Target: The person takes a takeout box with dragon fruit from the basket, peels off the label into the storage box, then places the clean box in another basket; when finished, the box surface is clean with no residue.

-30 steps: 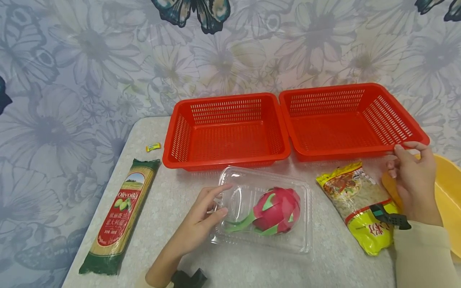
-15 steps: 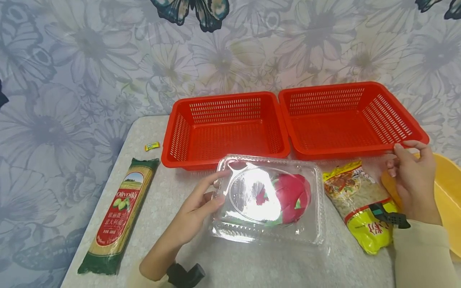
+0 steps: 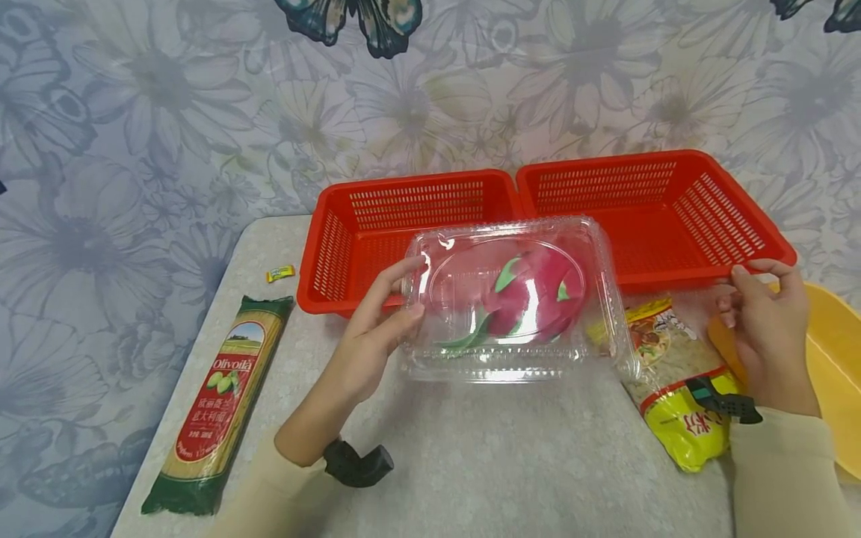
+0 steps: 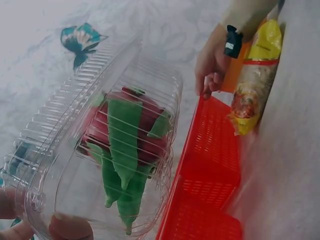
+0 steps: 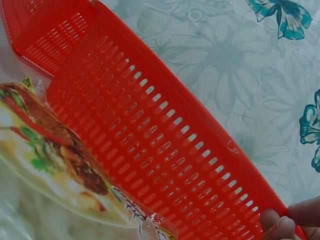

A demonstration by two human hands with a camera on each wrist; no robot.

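Observation:
My left hand (image 3: 370, 340) grips the left end of a clear plastic clamshell box (image 3: 447, 299), thumb on the near side. Inside lies a dragon fruit (image 3: 538, 295), pink with green scales, also plain through the ribbed wall in the left wrist view. The box hangs above the table, covering parts of both red baskets in the head view. At the right, my right hand (image 3: 770, 321) pinches the front-right rim of the right red basket (image 3: 706, 278); thumb and fingertips (image 5: 282, 227) on that rim show in the right wrist view.
The left red basket (image 3: 312, 284) adjoins the right one. A yellow noodle bag (image 3: 686, 396) lies below the right basket, beside a yellow basin (image 3: 834, 359). On the left are a spaghetti packet (image 3: 218, 403) and a small yellow candy (image 3: 280, 273). A patterned wall (image 3: 430, 97) stands behind.
My left hand has raised the box with the dragon fruit off the table and carried it up toward the baskets, tilting it. My right hand stays on the basket rim.

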